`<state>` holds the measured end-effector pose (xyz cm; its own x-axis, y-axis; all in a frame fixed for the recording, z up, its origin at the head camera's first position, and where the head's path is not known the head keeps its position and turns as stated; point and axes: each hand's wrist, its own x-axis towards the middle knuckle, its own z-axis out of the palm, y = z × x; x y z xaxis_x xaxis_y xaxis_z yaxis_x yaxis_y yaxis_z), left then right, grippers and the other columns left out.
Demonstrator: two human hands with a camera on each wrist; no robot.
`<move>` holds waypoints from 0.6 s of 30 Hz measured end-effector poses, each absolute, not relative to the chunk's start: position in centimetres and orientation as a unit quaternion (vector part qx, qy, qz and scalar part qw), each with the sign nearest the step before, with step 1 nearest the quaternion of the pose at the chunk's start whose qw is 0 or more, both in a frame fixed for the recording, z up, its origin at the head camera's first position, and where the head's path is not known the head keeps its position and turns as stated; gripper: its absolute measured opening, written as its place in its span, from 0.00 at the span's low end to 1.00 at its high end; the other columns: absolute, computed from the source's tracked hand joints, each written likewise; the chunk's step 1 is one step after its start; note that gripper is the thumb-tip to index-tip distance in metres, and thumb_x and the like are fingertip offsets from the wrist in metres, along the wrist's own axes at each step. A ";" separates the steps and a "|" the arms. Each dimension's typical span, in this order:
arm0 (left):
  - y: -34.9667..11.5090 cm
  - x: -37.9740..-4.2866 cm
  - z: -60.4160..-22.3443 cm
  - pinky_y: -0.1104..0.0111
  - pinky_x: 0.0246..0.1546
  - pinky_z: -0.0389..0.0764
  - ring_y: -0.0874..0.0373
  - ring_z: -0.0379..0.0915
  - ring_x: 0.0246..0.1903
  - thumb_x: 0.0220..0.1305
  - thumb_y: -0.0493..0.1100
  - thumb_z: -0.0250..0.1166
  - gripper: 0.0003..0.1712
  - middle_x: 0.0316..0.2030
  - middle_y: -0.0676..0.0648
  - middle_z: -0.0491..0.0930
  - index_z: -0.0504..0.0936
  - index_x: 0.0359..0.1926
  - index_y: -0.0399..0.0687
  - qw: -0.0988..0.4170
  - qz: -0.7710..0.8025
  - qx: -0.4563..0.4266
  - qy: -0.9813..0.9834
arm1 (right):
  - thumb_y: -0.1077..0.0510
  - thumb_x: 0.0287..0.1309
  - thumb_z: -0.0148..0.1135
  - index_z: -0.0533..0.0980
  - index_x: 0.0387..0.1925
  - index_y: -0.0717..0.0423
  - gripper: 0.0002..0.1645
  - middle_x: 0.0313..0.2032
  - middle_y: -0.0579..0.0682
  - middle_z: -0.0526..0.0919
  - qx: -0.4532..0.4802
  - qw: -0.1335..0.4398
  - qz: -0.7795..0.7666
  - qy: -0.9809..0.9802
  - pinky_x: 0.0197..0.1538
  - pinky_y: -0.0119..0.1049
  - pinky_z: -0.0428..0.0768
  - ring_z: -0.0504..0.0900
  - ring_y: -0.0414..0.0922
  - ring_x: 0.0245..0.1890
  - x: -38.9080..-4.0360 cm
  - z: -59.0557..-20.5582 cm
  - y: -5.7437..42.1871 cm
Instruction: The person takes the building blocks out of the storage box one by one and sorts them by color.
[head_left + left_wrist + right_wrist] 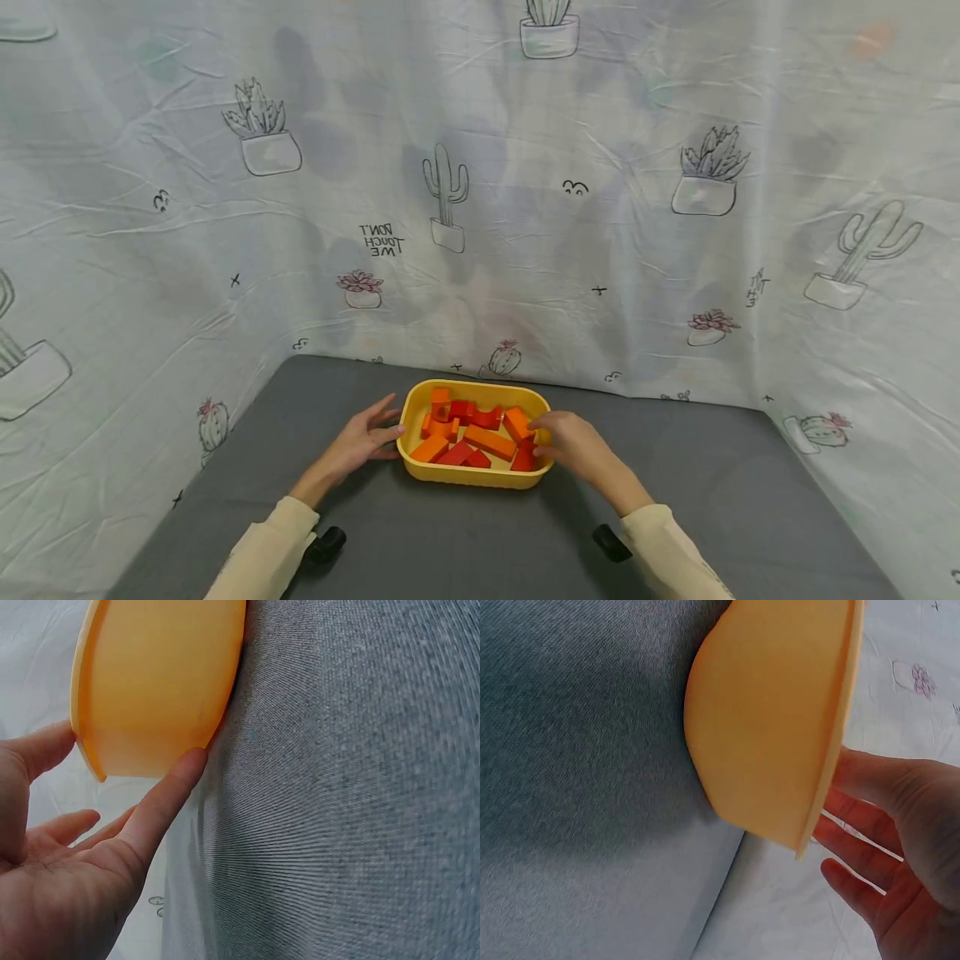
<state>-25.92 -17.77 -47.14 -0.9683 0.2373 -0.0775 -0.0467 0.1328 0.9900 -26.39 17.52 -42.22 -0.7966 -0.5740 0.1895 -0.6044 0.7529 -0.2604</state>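
A yellow plastic bin [480,477] stands on the grey cloth-covered table, holding several orange and red blocks [489,442]. My left hand [366,435] is at its left end, fingers spread and mostly straight. In the left wrist view, one fingertip meets the low part of the bin's wall [150,675] while another digit is right at the rim. On the opposite end, my right hand [573,446] has its loosely bent fingers reaching over the rim, above the blocks there. The right wrist view has the fingers [859,847] partly behind the bin's rim, spread apart.
A white curtain [495,208] printed with cacti hangs behind the table and along both sides. Grey tabletop [465,542] extends in front of the bin. Dark wrist-worn pieces [326,546] sit by both cream sleeves [270,546].
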 end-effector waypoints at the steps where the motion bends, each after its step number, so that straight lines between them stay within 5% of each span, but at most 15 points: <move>1: -17.7 -25.9 -47.1 0.57 0.39 0.80 0.41 0.67 0.54 0.61 0.40 0.59 0.41 0.65 0.35 0.53 0.47 0.70 0.50 0.108 0.657 0.063 0.743 | 0.58 0.46 0.68 0.80 0.42 0.55 0.17 0.40 0.48 0.82 0.319 0.038 0.152 -0.935 0.45 0.43 0.77 0.78 0.46 0.40 -26.5 -42.3 17.3; 12: -17.4 -25.6 -46.0 0.57 0.39 0.80 0.38 0.65 0.54 0.63 0.36 0.56 0.39 0.64 0.31 0.53 0.46 0.70 0.46 0.114 0.657 0.077 0.742 | 0.74 0.44 0.62 0.82 0.34 0.48 0.19 0.34 0.43 0.79 0.311 -0.029 0.087 -0.946 0.39 0.35 0.78 0.74 0.40 0.31 -27.3 -42.5 15.2; 18: -17.5 -25.9 -46.9 0.59 0.39 0.80 0.39 0.66 0.54 0.63 0.36 0.56 0.38 0.64 0.32 0.53 0.47 0.70 0.47 0.106 0.663 0.072 0.738 | 0.71 0.41 0.67 0.83 0.33 0.47 0.18 0.34 0.42 0.77 0.302 -0.044 0.070 -0.950 0.41 0.36 0.78 0.74 0.40 0.31 -27.3 -42.6 14.8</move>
